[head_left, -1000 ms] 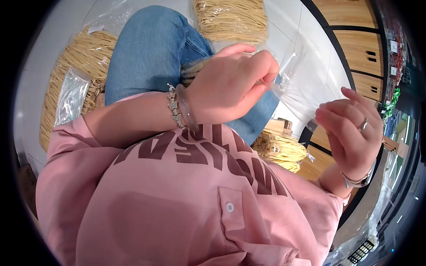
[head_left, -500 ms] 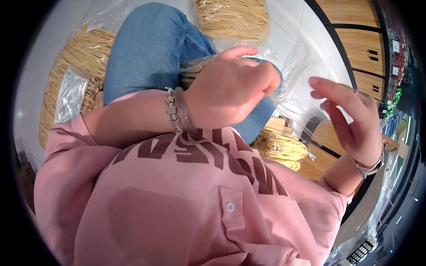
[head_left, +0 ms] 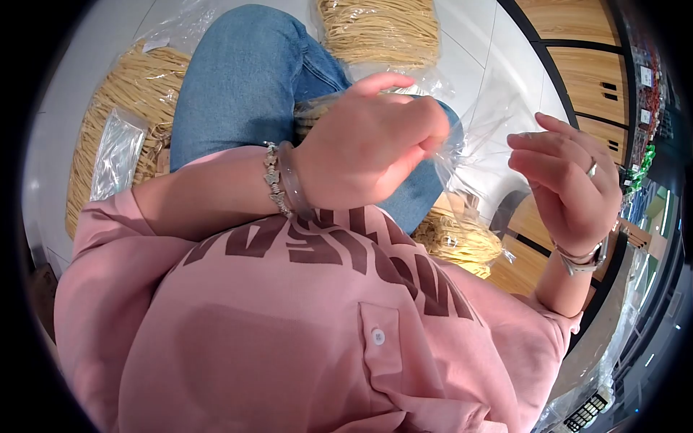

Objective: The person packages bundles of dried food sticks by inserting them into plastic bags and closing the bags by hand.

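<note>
My left hand (head_left: 375,141), wearing a bangle and a metal bracelet, is closed around the gathered neck of a clear plastic bag (head_left: 473,148) above my knee. The film fans out from this fist toward the right. My right hand (head_left: 570,177) is raised beside the bag, its fingers bent and apart, with the tips close to the film's edge. I cannot tell whether they touch it. Partly hidden behind my left hand, a bundle of pale strips (head_left: 310,115) lies by my lap.
Bagged bundles of long tan strips lie on the tiled floor, at the left (head_left: 119,94) and ahead (head_left: 379,32). A flat clear packet (head_left: 119,155) rests on the left one. A yellowish bundle (head_left: 462,234) sits right of my knee. Wooden drawers (head_left: 585,68) line the right side.
My right hand has turned, and its fingers have shifted beside the bag. The film now spreads wider between the hands. My left hand has moved slightly left, still closed.
</note>
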`<action>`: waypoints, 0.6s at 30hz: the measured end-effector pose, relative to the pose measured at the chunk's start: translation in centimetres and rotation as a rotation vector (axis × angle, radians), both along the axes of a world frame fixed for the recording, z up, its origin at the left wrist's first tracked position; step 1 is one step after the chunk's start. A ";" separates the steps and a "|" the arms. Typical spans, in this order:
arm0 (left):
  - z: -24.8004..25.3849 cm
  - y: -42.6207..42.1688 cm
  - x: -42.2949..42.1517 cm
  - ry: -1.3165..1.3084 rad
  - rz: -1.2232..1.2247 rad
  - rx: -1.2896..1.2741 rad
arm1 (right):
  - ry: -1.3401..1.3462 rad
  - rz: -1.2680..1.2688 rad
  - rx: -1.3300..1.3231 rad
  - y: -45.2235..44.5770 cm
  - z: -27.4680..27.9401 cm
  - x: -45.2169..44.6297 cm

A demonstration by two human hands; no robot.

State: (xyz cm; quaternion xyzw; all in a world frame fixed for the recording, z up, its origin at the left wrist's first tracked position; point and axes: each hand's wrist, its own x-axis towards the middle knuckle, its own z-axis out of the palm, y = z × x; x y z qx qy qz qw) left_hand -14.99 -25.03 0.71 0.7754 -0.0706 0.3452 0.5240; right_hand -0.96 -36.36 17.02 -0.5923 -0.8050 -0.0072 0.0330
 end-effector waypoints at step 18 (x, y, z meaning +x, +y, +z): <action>-0.1 1.1 -0.6 0.046 0.064 0.098 | 0.478 -0.462 -0.021 -1.2 2.8 1.4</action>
